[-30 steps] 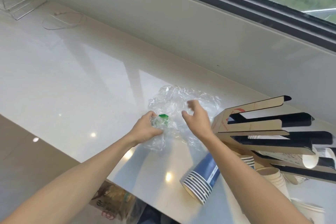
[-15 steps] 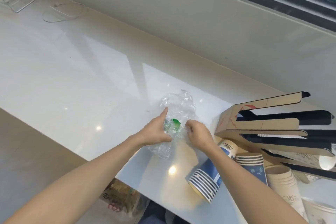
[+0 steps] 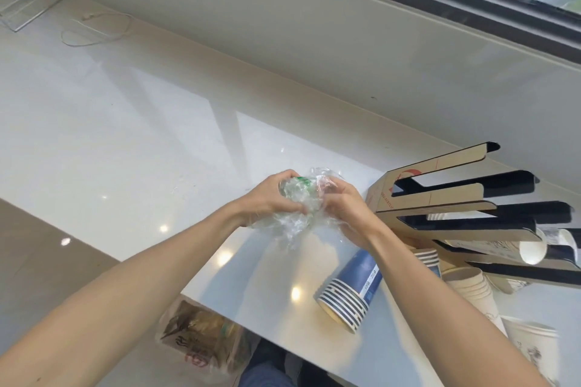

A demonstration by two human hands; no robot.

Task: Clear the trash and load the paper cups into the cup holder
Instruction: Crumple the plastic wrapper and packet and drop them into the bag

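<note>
A crumpled wad of clear plastic wrap [image 3: 297,217] with a green patch is squeezed between my two hands above the white counter [image 3: 125,135]. My left hand [image 3: 270,198] grips its left side and my right hand [image 3: 345,207] grips its right side. A stack of blue paper cups [image 3: 352,289] lies on its side just below my right forearm. The cardboard cup holder [image 3: 440,198], with long black slots, lies to the right. Cream paper cups [image 3: 474,286] are stacked beside and under it, partly hidden.
A bag with brown printed packaging [image 3: 201,336] sits on the floor below the counter's front edge. A thin white cable [image 3: 97,31] and a clear acrylic stand [image 3: 25,0] lie at the far left. A windowsill runs along the back.
The plastic wrap was spread on the counter; both hands have gathered it into a tight wad and lifted it slightly. The view has shifted a little.
</note>
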